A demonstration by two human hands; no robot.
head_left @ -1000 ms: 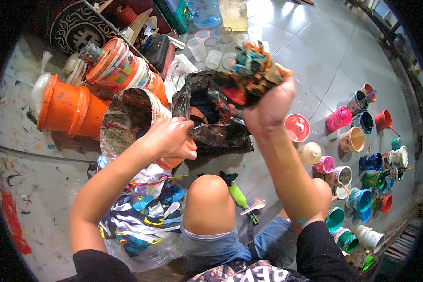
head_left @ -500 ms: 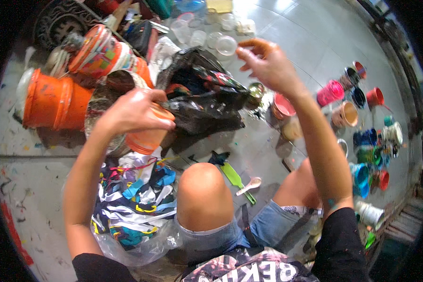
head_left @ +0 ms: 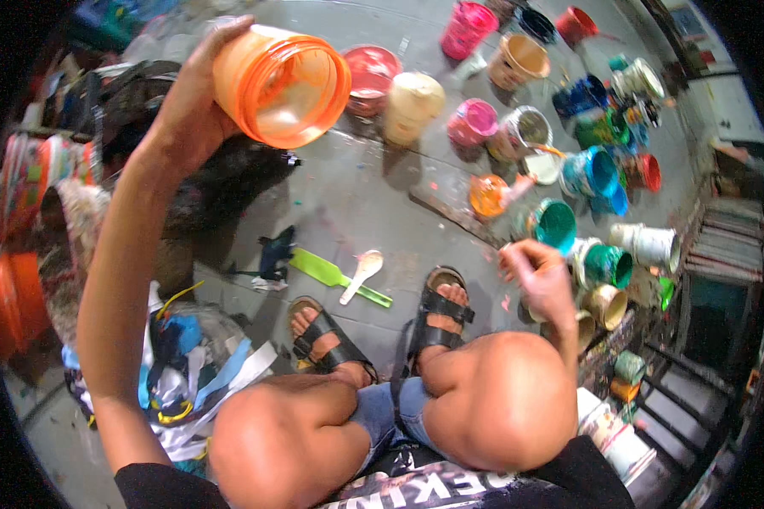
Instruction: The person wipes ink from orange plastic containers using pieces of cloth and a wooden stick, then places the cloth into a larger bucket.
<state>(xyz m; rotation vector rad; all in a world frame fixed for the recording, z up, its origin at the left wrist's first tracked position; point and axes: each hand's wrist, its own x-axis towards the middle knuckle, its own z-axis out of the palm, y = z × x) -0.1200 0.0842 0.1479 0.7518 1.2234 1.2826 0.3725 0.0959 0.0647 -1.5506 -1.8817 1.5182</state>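
While the left hand [head_left: 197,106] grips an orange jar [head_left: 284,89] beyond the green spatula [head_left: 317,266], the right hand [head_left: 542,278] curls right of that spatula; whether empty, I can't tell.

We see white lettering [head_left: 458,483] across the dark shirt [head_left: 399,463], partly cut off. We find the patterned bucket [head_left: 49,174] too blurred to read.

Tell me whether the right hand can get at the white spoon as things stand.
Probably yes: nothing covers the white spoon, which lies across the green tool. The right foot stands between it and the right hand, but reaching over that foot looks possible.
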